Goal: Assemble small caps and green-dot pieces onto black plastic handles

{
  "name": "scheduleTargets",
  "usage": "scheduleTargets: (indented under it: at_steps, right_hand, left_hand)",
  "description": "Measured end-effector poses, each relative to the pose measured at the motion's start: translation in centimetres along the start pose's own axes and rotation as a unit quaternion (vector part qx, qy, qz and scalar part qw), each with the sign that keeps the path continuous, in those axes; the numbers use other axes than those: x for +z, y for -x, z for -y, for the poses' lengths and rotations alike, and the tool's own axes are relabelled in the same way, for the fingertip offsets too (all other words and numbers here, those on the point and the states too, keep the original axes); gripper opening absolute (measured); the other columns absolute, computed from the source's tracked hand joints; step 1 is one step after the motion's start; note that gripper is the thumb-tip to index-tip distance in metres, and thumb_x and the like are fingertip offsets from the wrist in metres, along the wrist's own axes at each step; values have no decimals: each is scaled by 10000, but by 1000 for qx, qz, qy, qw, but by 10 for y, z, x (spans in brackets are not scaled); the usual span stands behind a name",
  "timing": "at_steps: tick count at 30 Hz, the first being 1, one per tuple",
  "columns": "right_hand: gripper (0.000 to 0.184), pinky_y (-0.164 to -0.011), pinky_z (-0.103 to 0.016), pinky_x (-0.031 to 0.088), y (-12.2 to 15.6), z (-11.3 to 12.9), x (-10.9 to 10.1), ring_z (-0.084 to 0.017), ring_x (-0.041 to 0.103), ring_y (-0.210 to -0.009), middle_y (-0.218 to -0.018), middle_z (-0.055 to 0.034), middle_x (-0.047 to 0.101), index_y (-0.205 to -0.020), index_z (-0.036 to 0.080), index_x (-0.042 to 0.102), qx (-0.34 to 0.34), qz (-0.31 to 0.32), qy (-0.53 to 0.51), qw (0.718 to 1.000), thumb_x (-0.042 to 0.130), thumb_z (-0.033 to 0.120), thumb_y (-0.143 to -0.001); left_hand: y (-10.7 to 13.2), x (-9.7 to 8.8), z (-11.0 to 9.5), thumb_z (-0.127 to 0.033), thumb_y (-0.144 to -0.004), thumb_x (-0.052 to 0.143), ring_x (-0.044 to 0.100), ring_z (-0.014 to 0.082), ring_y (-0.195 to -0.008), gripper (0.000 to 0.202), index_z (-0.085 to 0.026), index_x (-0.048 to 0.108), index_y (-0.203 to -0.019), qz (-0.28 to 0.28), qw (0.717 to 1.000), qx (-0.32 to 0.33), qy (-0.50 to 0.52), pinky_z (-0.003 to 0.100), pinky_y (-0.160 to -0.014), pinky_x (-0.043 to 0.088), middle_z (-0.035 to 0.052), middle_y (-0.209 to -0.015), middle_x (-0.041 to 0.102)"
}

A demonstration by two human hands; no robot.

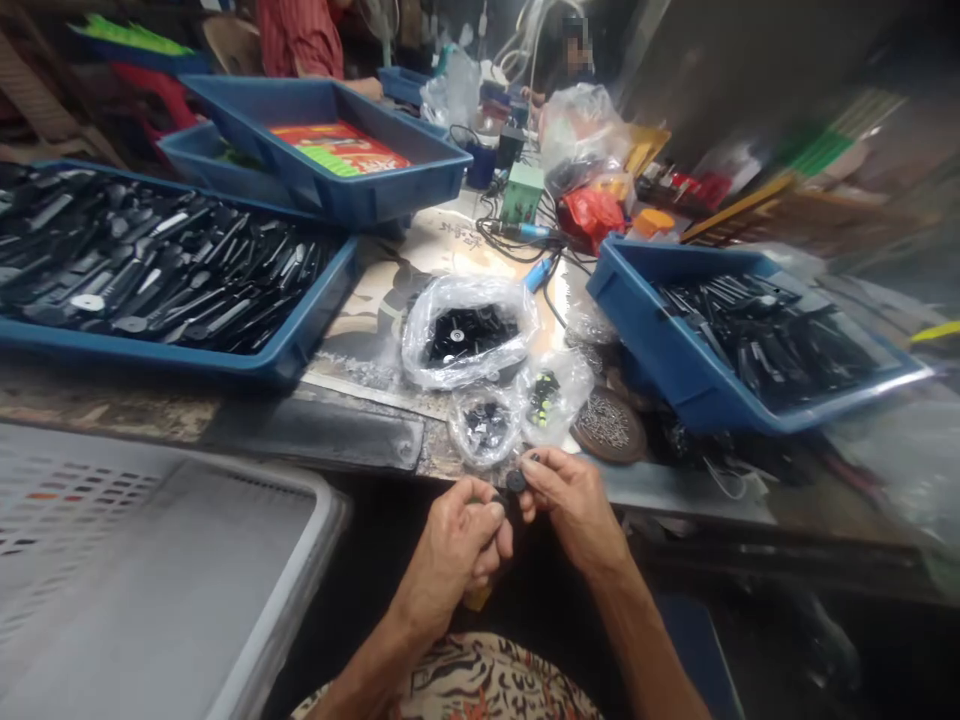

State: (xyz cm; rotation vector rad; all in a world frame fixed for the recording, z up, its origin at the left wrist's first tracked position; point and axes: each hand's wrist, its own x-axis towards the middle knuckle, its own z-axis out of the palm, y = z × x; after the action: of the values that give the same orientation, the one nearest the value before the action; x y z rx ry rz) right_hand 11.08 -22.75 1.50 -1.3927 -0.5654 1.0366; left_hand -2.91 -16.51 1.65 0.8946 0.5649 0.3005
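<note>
Worktop is stretching across your front, carrying most of the stuff. One grey crate is sitting below its edge, left of you. Blue trays, four near ones counted: one left tray is holding loads of black parts, two stacked trays are standing behind it, one right tray is holding more black parts. Plastic bags, three: one big bag is lying mid-worktop with black parts; two small bags are lying nearer you. One round dish of tiny metal bits is resting right of them; too many to count.

Your two hands are working just before the worktop edge. Your right hand is pinching one black disc at its fingertips, round face toward you, no clear long axis. Disc is lying just right of and slightly above your left fingers, right hand nearer. Your left hand is closing its fingers on one dark piece, mostly hidden, shape unclear.
</note>
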Motion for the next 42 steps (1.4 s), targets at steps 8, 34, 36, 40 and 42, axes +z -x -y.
scheduleTargets:
  at_steps: [8,34,36,40,42]
  right_hand:
    - [240,-436,-164,409,10,-7,-12,-60,490,-419,-529,26,586,-760,134,594,13,-14,-73,997,697,349,-740]
    - [133,-557,-230,412,37,-34,-7,-108,524,-551,-645,6,593,-855,180,632,-24,12,-48,999,629,305,-809]
    - [123,-561,-229,377,40,-38,-8,-100,467,-567,-663,10,547,-823,178,645,-37,-5,-36,999,626,298,-808]
    - [137,-516,-232,314,45,-46,-9,-100,387,-523,-559,34,443,-819,183,658,-32,-21,-74,997,637,315,-792]
    - [125,-522,-232,317,47,-49,-10,-101,396,-526,-559,32,452,-831,191,664,-32,-15,-89,995,643,306,-787]
  left_hand:
    - [-1,9,2,-311,-857,493,248,14,-389,165,-180,404,-811,2,1000,-20,-22,135,-351,155,-35,-609,535]
    - [10,5,15,-227,-902,372,499,117,-571,100,-199,432,-827,-11,931,102,-351,216,-543,333,13,-693,569]
    - [12,6,17,-201,-895,367,521,139,-575,71,-203,426,-855,-6,909,111,-402,234,-538,322,27,-702,567]
    - [13,5,28,-202,-907,342,576,191,-584,100,-192,442,-911,10,865,123,-487,258,-520,322,74,-714,606]
    - [12,4,34,-171,-908,329,601,216,-615,127,-189,454,-921,16,835,148,-529,270,-529,333,95,-731,631]
